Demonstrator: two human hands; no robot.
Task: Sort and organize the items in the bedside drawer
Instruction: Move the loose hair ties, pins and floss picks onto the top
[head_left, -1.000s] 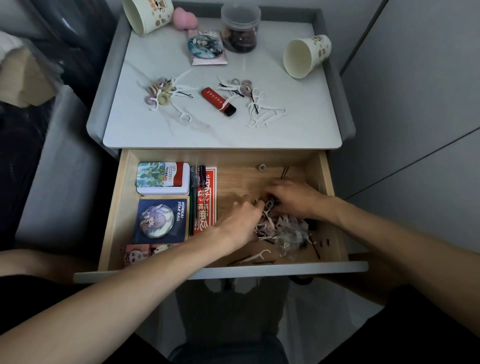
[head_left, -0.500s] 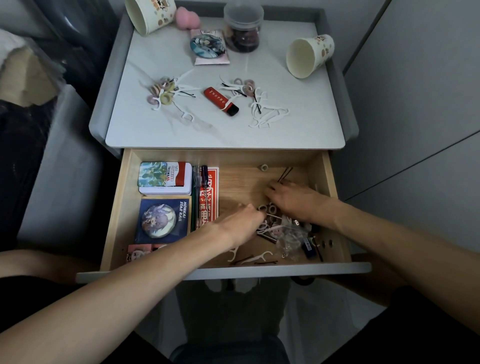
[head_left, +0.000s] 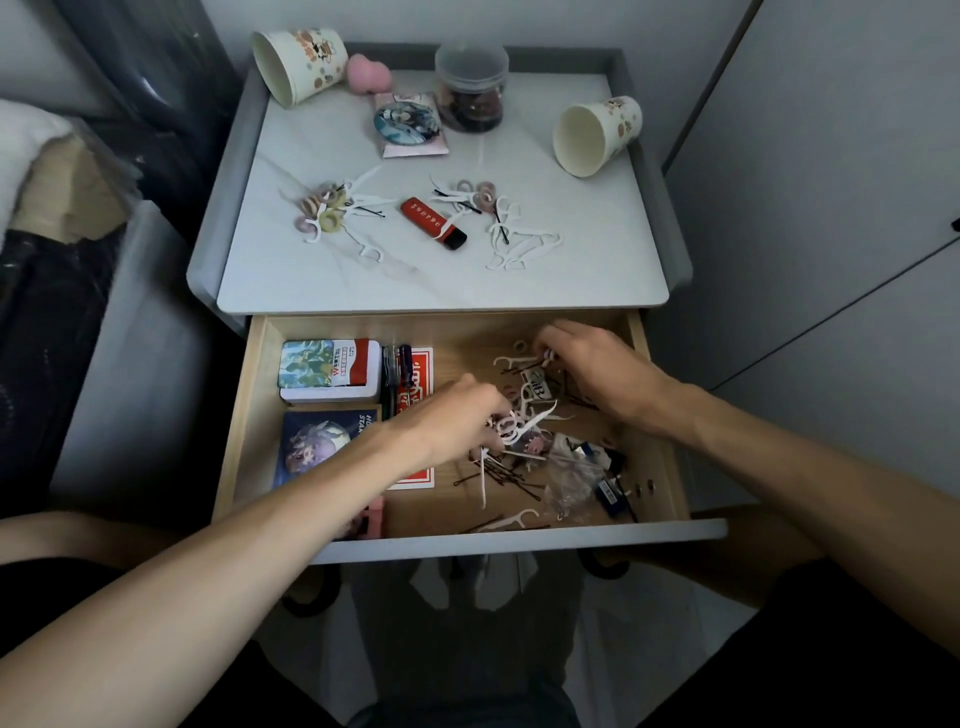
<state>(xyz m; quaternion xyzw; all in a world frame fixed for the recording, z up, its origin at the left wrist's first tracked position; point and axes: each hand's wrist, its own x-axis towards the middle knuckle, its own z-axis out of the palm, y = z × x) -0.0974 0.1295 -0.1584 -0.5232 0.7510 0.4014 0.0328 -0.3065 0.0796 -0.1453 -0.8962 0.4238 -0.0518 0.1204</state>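
Left hand (head_left: 452, 423): fingers curled round a bunch of floss picks (head_left: 540, 415) and pink hair ties (head_left: 506, 427), over the middle of the drawer (head_left: 519, 540). Right hand (head_left: 592, 369): fingertips bent down, pinching a small pale item (head_left: 548, 356) near the drawer's back edge, toward its right wall; kind not readable. Progress, as a judgement: partway. Left half of the drawer looks settled, with a tin (head_left: 330, 369) at the back left corner, a badge card (head_left: 311, 441) in front of it and a red box (head_left: 418, 364) alongside. Right half is a jumble of bobby pins (head_left: 498, 475), loose picks, a clear bag (head_left: 571, 478) and dark bits by the right wall. On the nightstand top (head_left: 441, 286), two mixed heaps of picks, ties and pins flank a red lighter (head_left: 434, 222), unsorted. Two paper cups (head_left: 597, 136) lie tipped near the back corners, a jar (head_left: 470, 93) between them; probably the bins. Hidden: the left forearm covers the drawer's front left corner and parts of card and box; the palm hides how much is held; labels too small to read.
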